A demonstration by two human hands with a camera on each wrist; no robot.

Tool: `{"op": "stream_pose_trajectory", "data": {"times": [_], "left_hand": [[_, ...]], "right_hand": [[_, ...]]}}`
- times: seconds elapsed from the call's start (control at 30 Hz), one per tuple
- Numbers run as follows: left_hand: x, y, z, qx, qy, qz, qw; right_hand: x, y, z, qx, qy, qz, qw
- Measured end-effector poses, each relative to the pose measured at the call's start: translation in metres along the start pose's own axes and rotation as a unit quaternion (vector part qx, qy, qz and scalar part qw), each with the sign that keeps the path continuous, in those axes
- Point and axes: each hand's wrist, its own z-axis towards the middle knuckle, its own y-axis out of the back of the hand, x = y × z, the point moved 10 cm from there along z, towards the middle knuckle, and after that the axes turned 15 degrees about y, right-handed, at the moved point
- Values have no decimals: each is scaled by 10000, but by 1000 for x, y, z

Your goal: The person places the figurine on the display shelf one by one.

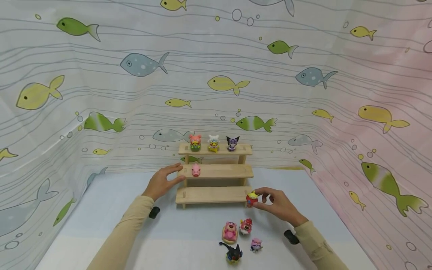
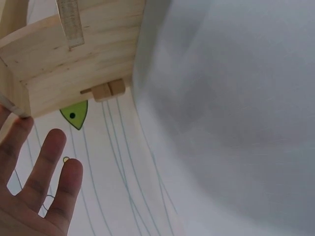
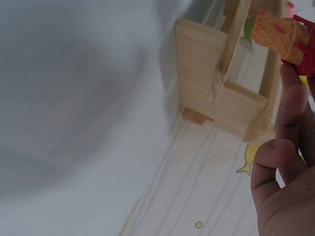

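A three-tier wooden display stand point(image 1: 216, 195) stands at the back of the table. My left hand point(image 1: 163, 182) is at its left end, straight fingers touching the edge of the middle tier. In the left wrist view, a fingertip point(image 2: 22, 125) meets the wood. My right hand point(image 1: 278, 204) pinches a small red figurine with a yellow top point(image 1: 251, 199) by the right end of the bottom tier. The right wrist view shows its waffle-cone base point(image 3: 280, 37). A pink pig figurine point(image 1: 196, 170) sits at the left of the middle tier.
The top tier bears a pink-hooded figurine point(image 1: 195, 143), a white-hooded one point(image 1: 213, 143) and a black-and-purple one point(image 1: 233, 143). In front lie a pink bear point(image 1: 230, 232), a red-and-pink figurine point(image 1: 246, 226), a small pink-and-purple one point(image 1: 256, 245) and a black-winged one point(image 1: 233, 254).
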Motion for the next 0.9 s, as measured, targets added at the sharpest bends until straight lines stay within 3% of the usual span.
{"op": "stream_pose_trajectory", "data": {"times": [0.43,0.9], "left_hand": [[0,-1,-1,7,18,-28,10000],[0,1,-1,7,42,-81,10000]], "right_hand": [[18,-15,41,185,530,-144,9983],[22,-26,81,-144,387,436,9982]]}}
